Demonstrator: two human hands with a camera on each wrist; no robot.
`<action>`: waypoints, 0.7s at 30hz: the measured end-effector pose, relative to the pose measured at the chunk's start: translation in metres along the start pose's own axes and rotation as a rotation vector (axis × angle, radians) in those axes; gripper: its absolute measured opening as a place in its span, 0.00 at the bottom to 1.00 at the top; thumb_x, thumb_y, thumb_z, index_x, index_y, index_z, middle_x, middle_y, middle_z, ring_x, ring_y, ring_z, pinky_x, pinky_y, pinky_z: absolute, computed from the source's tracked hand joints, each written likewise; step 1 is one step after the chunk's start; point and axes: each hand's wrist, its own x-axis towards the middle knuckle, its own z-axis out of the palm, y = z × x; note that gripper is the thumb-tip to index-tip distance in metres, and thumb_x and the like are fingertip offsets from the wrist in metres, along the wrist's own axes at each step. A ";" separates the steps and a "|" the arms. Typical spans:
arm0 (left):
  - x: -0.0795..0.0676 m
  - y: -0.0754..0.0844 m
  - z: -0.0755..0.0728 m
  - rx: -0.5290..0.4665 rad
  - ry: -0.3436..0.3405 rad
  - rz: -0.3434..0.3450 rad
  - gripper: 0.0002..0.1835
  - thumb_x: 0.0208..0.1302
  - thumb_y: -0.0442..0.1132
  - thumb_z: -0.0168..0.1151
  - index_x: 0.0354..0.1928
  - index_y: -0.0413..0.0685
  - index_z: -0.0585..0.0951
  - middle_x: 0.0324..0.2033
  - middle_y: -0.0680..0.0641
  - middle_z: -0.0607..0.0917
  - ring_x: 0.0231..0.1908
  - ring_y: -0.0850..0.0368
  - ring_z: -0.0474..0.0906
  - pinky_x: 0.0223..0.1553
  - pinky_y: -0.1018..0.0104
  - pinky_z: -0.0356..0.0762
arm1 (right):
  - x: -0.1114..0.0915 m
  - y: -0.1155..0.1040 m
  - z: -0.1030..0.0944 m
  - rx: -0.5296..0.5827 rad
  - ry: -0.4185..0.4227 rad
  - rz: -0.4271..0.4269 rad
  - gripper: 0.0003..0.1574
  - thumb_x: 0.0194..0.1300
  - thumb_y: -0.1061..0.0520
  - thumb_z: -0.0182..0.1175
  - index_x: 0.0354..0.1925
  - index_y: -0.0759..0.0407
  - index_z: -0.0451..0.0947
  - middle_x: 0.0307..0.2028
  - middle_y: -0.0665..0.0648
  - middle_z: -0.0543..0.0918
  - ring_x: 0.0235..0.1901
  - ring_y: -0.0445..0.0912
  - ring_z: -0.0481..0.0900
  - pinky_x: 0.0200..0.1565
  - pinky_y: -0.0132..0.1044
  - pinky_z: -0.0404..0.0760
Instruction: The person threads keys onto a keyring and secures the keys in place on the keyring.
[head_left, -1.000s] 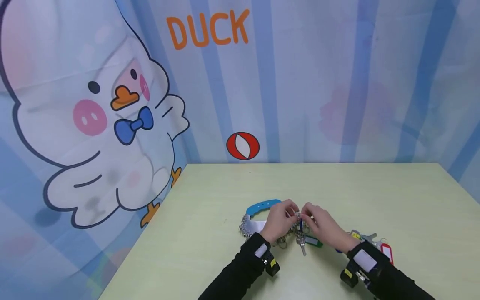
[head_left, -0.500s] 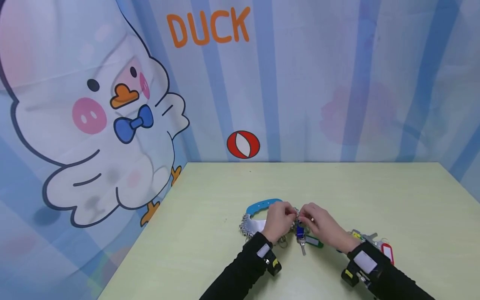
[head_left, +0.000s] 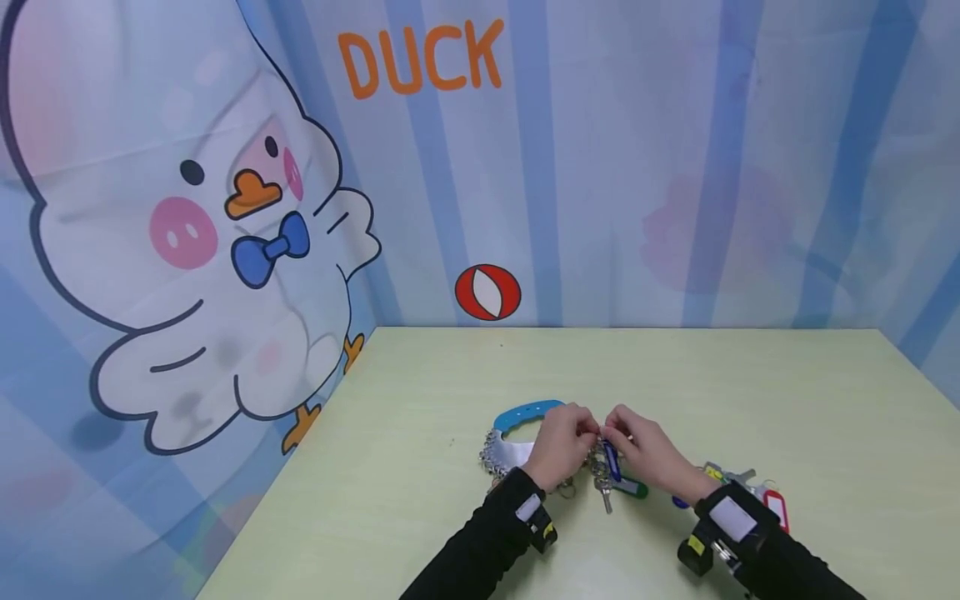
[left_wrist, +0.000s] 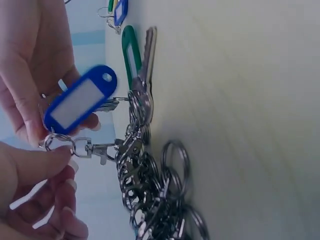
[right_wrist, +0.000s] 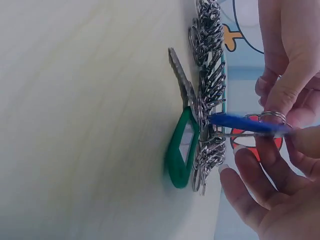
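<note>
My left hand (head_left: 558, 446) pinches a split ring (left_wrist: 59, 142) joined to a swivel clasp (left_wrist: 100, 150). My right hand (head_left: 648, 450) has its fingertips at that same ring, pinching the end of a blue key tag (left_wrist: 80, 97) with a white label. A key hangs partly hidden behind the tag. The clasp hooks into a row of metal clasps and rings (left_wrist: 140, 195) along a silver plate (head_left: 512, 452) with a blue strap (head_left: 525, 414). Below the hands a green key tag (right_wrist: 176, 165) and a silver key (right_wrist: 181, 75) lie against the row.
Beside my right wrist lie more keys with a yellow tag (head_left: 712, 472) and a red tag (head_left: 776, 507), partly covered by the sleeve. The pale table (head_left: 420, 375) meets a duck-print curtain (head_left: 600, 167) at the back.
The blue tag has swung from hanging down to a slant towards my right hand. Both hands have shifted only slightly, fingertips still close together.
</note>
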 end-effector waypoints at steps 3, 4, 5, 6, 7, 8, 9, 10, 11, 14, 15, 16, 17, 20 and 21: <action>0.000 -0.001 0.000 -0.061 0.014 -0.068 0.05 0.58 0.27 0.63 0.28 0.42 0.85 0.26 0.49 0.85 0.26 0.69 0.73 0.29 0.80 0.69 | -0.001 0.001 0.000 -0.001 -0.015 -0.031 0.06 0.71 0.62 0.52 0.34 0.59 0.68 0.28 0.53 0.75 0.28 0.35 0.69 0.28 0.29 0.70; 0.001 0.000 0.000 -0.079 0.021 -0.088 0.05 0.57 0.27 0.63 0.28 0.42 0.85 0.26 0.48 0.85 0.26 0.69 0.73 0.28 0.80 0.69 | -0.001 0.001 0.000 -0.005 -0.016 -0.049 0.06 0.71 0.62 0.52 0.34 0.58 0.69 0.28 0.53 0.75 0.28 0.35 0.70 0.28 0.29 0.71; 0.001 0.000 0.000 -0.106 0.027 -0.111 0.05 0.57 0.27 0.63 0.27 0.41 0.85 0.26 0.47 0.86 0.25 0.69 0.72 0.28 0.79 0.69 | -0.001 0.001 0.000 -0.012 -0.019 -0.068 0.05 0.70 0.62 0.53 0.34 0.58 0.69 0.28 0.53 0.76 0.28 0.35 0.70 0.29 0.29 0.72; 0.001 0.000 -0.001 -0.126 0.030 -0.134 0.05 0.56 0.26 0.63 0.27 0.40 0.85 0.25 0.47 0.86 0.24 0.69 0.72 0.27 0.79 0.69 | -0.001 0.000 0.000 -0.022 -0.019 -0.090 0.05 0.70 0.63 0.54 0.34 0.58 0.70 0.29 0.52 0.76 0.29 0.35 0.71 0.30 0.29 0.73; 0.001 0.001 -0.002 -0.149 0.031 -0.159 0.04 0.56 0.26 0.64 0.27 0.39 0.85 0.25 0.46 0.86 0.24 0.68 0.72 0.27 0.78 0.69 | -0.001 0.000 -0.001 -0.035 -0.020 -0.112 0.05 0.69 0.63 0.54 0.34 0.58 0.71 0.29 0.52 0.75 0.29 0.34 0.71 0.30 0.29 0.74; 0.001 0.001 -0.003 -0.168 0.030 -0.183 0.04 0.56 0.26 0.64 0.26 0.39 0.85 0.25 0.46 0.86 0.24 0.69 0.72 0.26 0.78 0.69 | -0.001 -0.001 0.000 -0.053 -0.018 -0.128 0.04 0.68 0.63 0.55 0.34 0.57 0.72 0.29 0.50 0.75 0.30 0.34 0.71 0.31 0.29 0.75; 0.001 0.002 -0.003 -0.181 0.027 -0.205 0.04 0.55 0.27 0.64 0.27 0.39 0.85 0.25 0.46 0.86 0.24 0.69 0.71 0.26 0.78 0.68 | -0.002 -0.002 0.000 -0.072 -0.016 -0.145 0.04 0.68 0.63 0.56 0.34 0.57 0.72 0.29 0.49 0.74 0.30 0.33 0.70 0.32 0.29 0.75; 0.001 0.002 -0.004 -0.191 0.025 -0.221 0.03 0.55 0.27 0.65 0.27 0.39 0.85 0.26 0.46 0.86 0.24 0.69 0.71 0.26 0.77 0.69 | -0.002 -0.003 0.000 -0.089 -0.016 -0.156 0.04 0.67 0.64 0.56 0.34 0.57 0.73 0.30 0.48 0.74 0.30 0.33 0.70 0.32 0.29 0.76; 0.001 0.002 -0.005 -0.188 0.022 -0.230 0.03 0.55 0.27 0.65 0.27 0.39 0.85 0.26 0.46 0.86 0.24 0.69 0.71 0.26 0.77 0.68 | -0.002 -0.004 0.000 -0.101 -0.017 -0.158 0.04 0.67 0.64 0.56 0.34 0.57 0.73 0.30 0.48 0.73 0.31 0.33 0.70 0.33 0.29 0.76; 0.000 0.002 -0.006 -0.125 0.009 -0.167 0.02 0.57 0.28 0.65 0.29 0.41 0.84 0.27 0.47 0.85 0.26 0.66 0.72 0.28 0.78 0.68 | -0.001 -0.006 0.000 -0.110 -0.012 -0.123 0.04 0.69 0.63 0.55 0.35 0.58 0.71 0.29 0.49 0.73 0.29 0.33 0.68 0.32 0.29 0.74; 0.000 0.002 -0.006 -0.091 0.008 -0.124 0.02 0.58 0.29 0.65 0.30 0.42 0.83 0.27 0.48 0.84 0.26 0.66 0.73 0.28 0.78 0.68 | -0.001 -0.006 0.000 -0.102 -0.011 -0.102 0.04 0.70 0.63 0.54 0.35 0.58 0.71 0.29 0.50 0.74 0.29 0.34 0.68 0.31 0.29 0.73; 0.000 0.001 -0.006 -0.059 0.009 -0.078 0.02 0.58 0.29 0.64 0.30 0.43 0.83 0.27 0.48 0.84 0.27 0.65 0.74 0.28 0.79 0.68 | -0.001 -0.005 0.001 -0.093 -0.010 -0.077 0.04 0.70 0.62 0.53 0.35 0.59 0.70 0.29 0.51 0.74 0.28 0.34 0.68 0.30 0.29 0.72; 0.000 0.001 -0.006 -0.026 0.008 -0.035 0.03 0.59 0.30 0.64 0.30 0.44 0.82 0.27 0.49 0.84 0.27 0.65 0.74 0.29 0.80 0.68 | 0.000 -0.005 0.001 -0.082 -0.005 -0.055 0.04 0.71 0.62 0.52 0.36 0.59 0.70 0.29 0.52 0.75 0.27 0.34 0.67 0.29 0.29 0.71; -0.001 -0.001 -0.004 0.027 0.004 0.044 0.03 0.60 0.31 0.64 0.31 0.46 0.83 0.28 0.50 0.84 0.28 0.66 0.75 0.30 0.81 0.68 | -0.001 -0.003 0.001 -0.060 0.001 -0.017 0.05 0.72 0.61 0.50 0.36 0.60 0.68 0.28 0.53 0.75 0.25 0.34 0.65 0.27 0.28 0.68; -0.001 -0.002 -0.003 0.039 0.003 0.055 0.03 0.61 0.32 0.64 0.31 0.47 0.83 0.28 0.51 0.84 0.28 0.66 0.75 0.30 0.82 0.68 | -0.001 -0.003 0.001 -0.050 -0.002 -0.009 0.05 0.73 0.61 0.50 0.36 0.61 0.68 0.28 0.54 0.75 0.24 0.34 0.65 0.26 0.28 0.68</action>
